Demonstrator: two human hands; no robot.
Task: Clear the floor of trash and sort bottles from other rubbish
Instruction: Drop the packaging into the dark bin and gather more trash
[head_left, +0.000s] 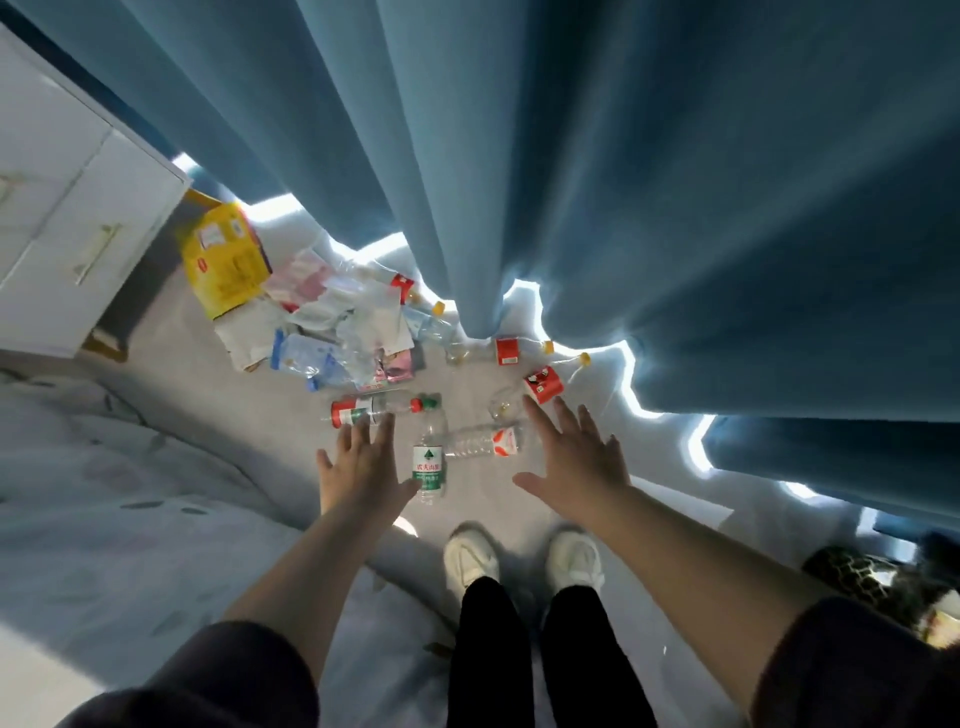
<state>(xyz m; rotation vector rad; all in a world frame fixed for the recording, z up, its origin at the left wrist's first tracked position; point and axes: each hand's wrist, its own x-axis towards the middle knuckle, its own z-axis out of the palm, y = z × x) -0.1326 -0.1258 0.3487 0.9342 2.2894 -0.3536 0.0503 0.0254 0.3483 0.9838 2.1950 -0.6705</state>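
Several clear plastic bottles lie on the pale floor. One with a green label (429, 462) lies between my hands; one with a red and green label (382, 407) lies just beyond my left fingertips; one with an orange and white label (485, 440) lies left of my right hand. Two red-labelled bottles with yellow caps (542, 385) (511, 351) lie by the curtain. A heap of wrappers and plastic bags (343, 327) lies further back. My left hand (363, 462) and my right hand (576, 452) hover above the floor, fingers spread, holding nothing.
A yellow carton (226, 260) lies at the back left beside a white cabinet (78, 208). Blue curtains (623, 182) hang ahead and to the right. A bed with a pale cover (130, 493) fills the left. My white shoes (470, 558) stand below the bottles.
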